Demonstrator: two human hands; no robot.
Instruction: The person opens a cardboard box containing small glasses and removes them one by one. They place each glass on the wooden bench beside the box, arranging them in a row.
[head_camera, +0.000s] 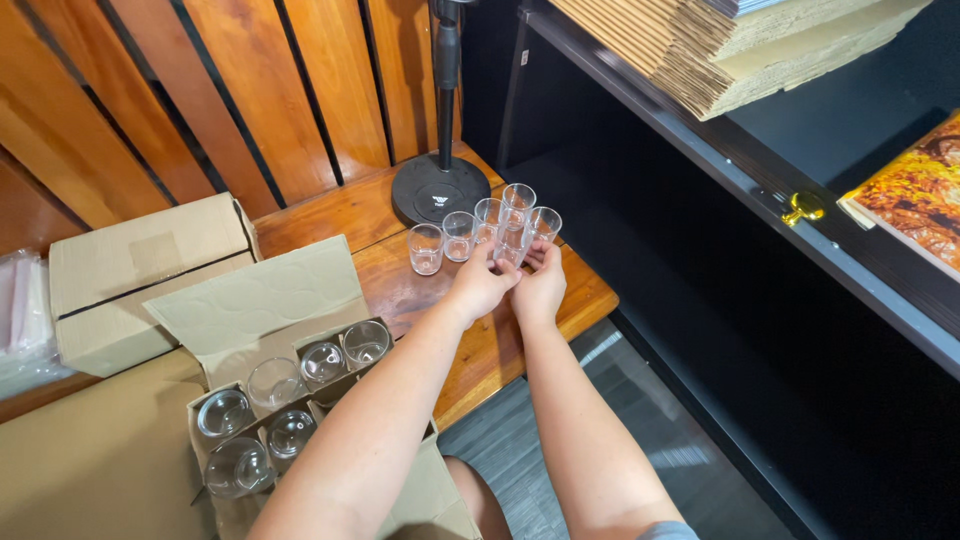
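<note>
Both of my hands meet at the far edge of a wooden table (480, 350). My left hand (480, 285) and my right hand (541, 287) together hold a small clear glass (513, 243) by its base. It stands among several other small clear glasses (425, 248) set in a row on the table. Nearer to me, an open cardboard box (270, 310) with dividers holds several larger clear glasses (322, 362).
A black round stand base (440, 190) with a pole sits behind the glasses. A closed cardboard box (140, 280) lies at the left. A dark shelf unit (700, 150) with stacked flat cardboard (740, 50) stands at the right. The wall behind is wooden slats.
</note>
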